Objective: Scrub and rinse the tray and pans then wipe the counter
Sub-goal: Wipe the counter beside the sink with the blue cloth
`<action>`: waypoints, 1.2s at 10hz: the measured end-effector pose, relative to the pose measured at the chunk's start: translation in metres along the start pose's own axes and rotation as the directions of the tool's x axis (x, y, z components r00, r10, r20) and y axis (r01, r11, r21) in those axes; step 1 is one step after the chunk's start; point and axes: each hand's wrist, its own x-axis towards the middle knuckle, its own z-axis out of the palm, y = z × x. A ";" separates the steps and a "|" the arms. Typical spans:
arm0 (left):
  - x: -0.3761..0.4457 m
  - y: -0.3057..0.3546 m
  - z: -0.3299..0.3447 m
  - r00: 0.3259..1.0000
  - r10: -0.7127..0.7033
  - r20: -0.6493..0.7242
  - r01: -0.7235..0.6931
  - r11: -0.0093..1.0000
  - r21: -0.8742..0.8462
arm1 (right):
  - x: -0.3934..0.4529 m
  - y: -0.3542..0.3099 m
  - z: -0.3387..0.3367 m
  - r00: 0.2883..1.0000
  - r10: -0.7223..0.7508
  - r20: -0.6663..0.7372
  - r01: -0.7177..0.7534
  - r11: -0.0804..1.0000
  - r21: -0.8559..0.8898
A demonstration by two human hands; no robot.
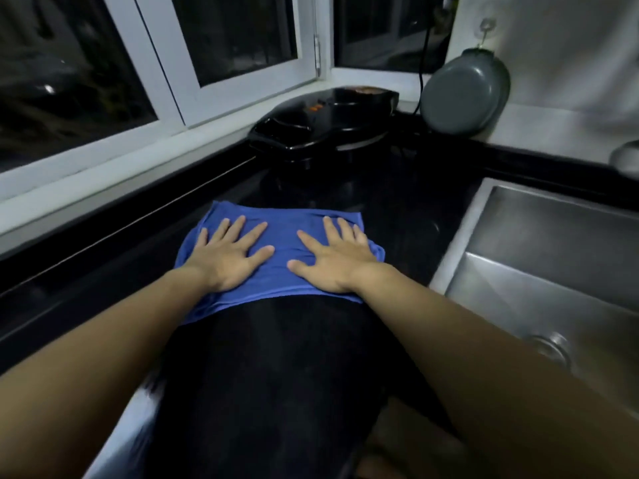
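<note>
I press both flat, unclenched hands, left hand and right hand, on the soft, limp blue cloth left of the sink, which should slide easily over the dark surface.

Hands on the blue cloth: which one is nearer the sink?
The right hand. It presses flat on the blue cloth at the end toward the steel sink; the left hand lies flat on the end toward the window.

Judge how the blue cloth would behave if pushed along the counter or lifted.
The cloth is probably floppy: it lies wrinkled under the flat left hand and right hand. Pushed, it would likely slide on the glossy counter, perhaps bunching at its edges. Lifted, it should droop.
</note>
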 end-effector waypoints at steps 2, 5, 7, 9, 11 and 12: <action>-0.132 0.036 0.034 1.000 0.026 -0.007 -0.026 1.000 -0.011 | -0.127 -0.035 0.044 0.998 0.019 -0.068 -0.020 1.000 -0.005; -0.175 0.208 0.046 0.964 0.266 -0.026 -0.266 0.964 -0.020 | -0.282 0.063 0.067 0.939 0.276 -0.206 -0.282 0.960 0.001; -0.213 0.321 0.052 0.732 0.680 -0.044 -0.681 0.732 -0.013 | -0.391 0.171 0.073 0.799 0.573 -0.181 -0.580 0.814 0.015; -0.272 0.282 0.097 0.505 0.501 -0.703 -0.767 0.635 -0.099 | -0.452 0.162 0.084 0.509 0.573 -0.642 -0.513 0.801 0.308; -0.294 0.308 0.136 0.840 0.274 0.468 0.529 -0.227 -0.817 | -0.497 0.106 0.126 0.212 0.971 0.115 0.029 -0.124 0.992; -0.282 0.311 0.121 0.923 0.225 0.310 0.365 -0.267 -0.892 | -0.496 0.120 0.120 0.535 0.738 0.411 0.340 -0.634 0.695</action>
